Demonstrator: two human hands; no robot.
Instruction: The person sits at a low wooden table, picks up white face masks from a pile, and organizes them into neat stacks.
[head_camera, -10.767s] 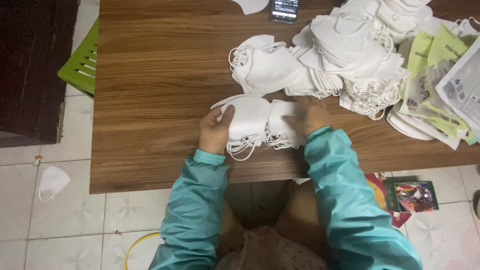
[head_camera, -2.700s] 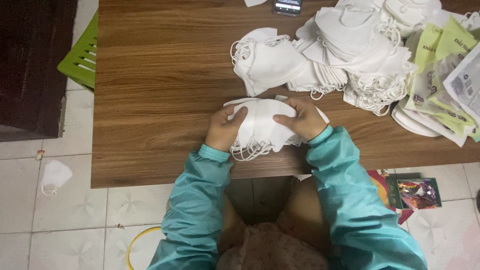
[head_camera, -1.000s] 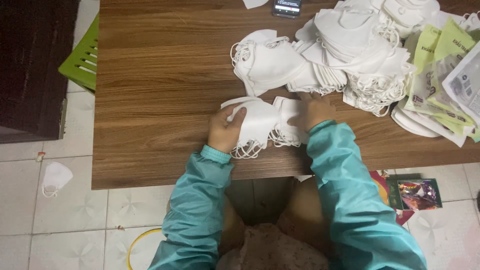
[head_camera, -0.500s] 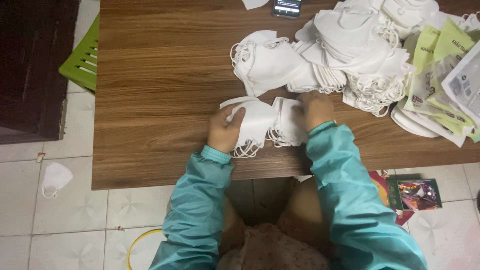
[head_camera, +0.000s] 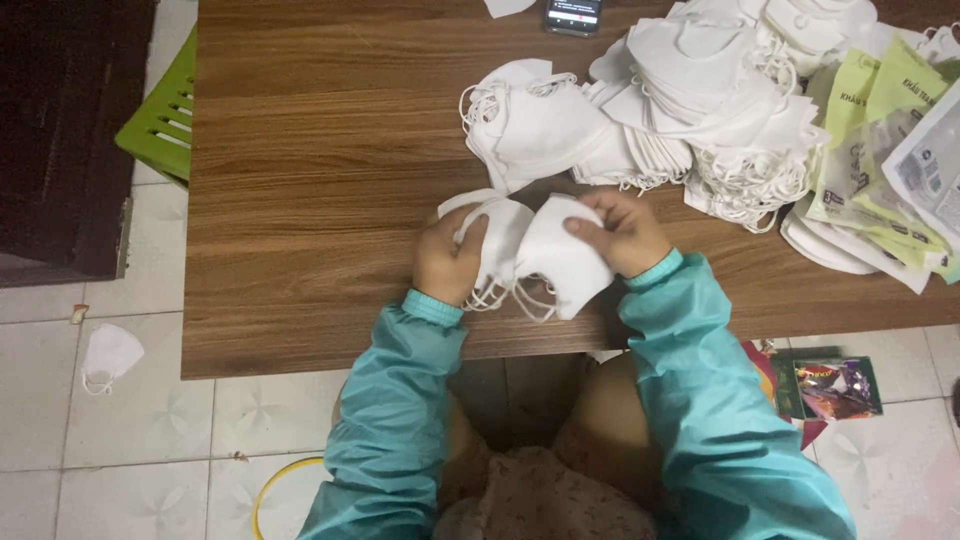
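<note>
1. The left hand (head_camera: 447, 262) is pinching a small stack of white face masks (head_camera: 497, 245) against the wooden table (head_camera: 320, 180), fingers closed over its left edge.
2. The right hand (head_camera: 622, 232) is gripping a single folded mask (head_camera: 562, 258), fingers curled over its top edge, just right of the stack.
3. Half a second ago that mask was lying flatter against the stack; now it is tilting up and swinging clear, so the two appear to be separating, though the overlap is hard to read.
4. Beyond the stack, a heap of loose masks (head_camera: 700, 90) is lying toward the far right of the table, with green packets (head_camera: 880, 120) beside it.
5. One stray mask (head_camera: 108, 355) is lying on the tiled floor, well left of the stack.
</note>
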